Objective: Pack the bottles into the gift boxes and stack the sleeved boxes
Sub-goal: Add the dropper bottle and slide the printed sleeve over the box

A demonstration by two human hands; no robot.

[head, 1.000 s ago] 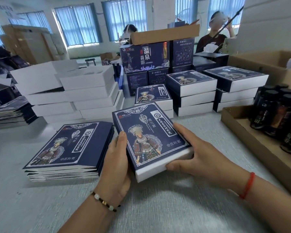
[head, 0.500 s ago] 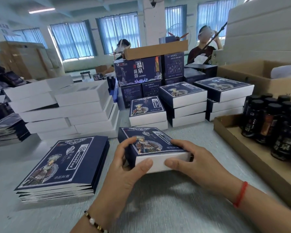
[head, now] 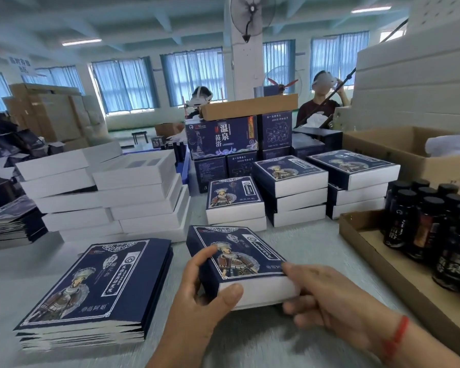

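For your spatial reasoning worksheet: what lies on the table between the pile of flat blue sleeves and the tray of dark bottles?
In the head view, the sleeved box lies there, gripped by the left hand and right hand.

held box: sleeved box [head: 237,264], navy sleeve w/ costumed figure print, white end facing me; i can't tell if it's off the table
finished stacks: sleeved boxes [head: 235,201] piled 2 high behind it, 3 high [head: 292,191] & 3 high [head: 355,183] to the right
flat sleeves: navy pile [head: 91,288] just left of held box
white trays: unsleeved boxes [head: 112,192] stacked far left
bottles: dark bottles [head: 430,224], black caps, upright in cardboard tray at right
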